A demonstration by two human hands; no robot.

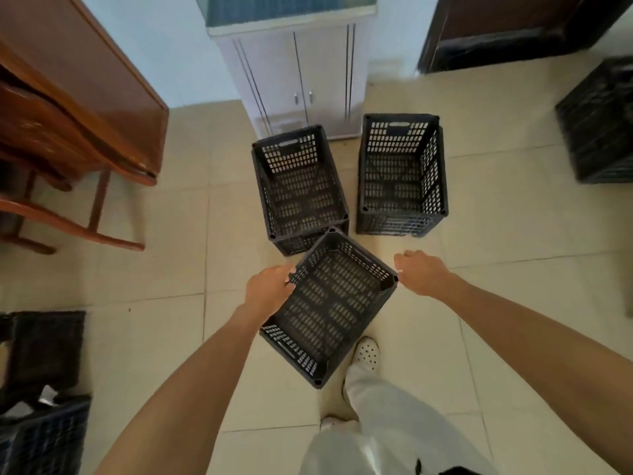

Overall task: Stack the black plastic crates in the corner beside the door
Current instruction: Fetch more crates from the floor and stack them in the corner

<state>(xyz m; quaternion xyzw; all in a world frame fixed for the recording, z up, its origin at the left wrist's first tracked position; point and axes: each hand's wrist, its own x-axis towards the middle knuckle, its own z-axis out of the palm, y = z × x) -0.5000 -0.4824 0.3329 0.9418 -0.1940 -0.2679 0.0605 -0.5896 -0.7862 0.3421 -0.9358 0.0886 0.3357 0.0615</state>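
A person looked down at their own pale trouser legs and a white shoe (367, 353) on a tiled floor (178, 337).

Just ahead of the shoe, both hands carried the held crate (332, 310), a black plastic one, open side up, above the floor. The left hand (270, 291) gripped its left long rim, fingers curled over the edge. The right hand (422, 271) was curled tight against the far right corner and seemed to grip it, though the fingers' hold was partly hidden. The crate's long axis ran away from the person but was skewed, its far end swung to the right.

Directly beyond, the left floor crate (301, 190) stood empty, its long axis pointing almost straight away. The carried crate's far corner overlapped this crate's near right corner in the view. Just beside it to the right, with a narrow gap, stood the right floor crate (402, 173), also empty and lying the same way.

Behind both stood a white cabinet (301, 73) against the wall, and further right a dark door (513, 29).

Both floor crates lay ahead of the hands, the left one nearer. To settle squarely on either, the carried crate would probably need its far end turned back to the left.
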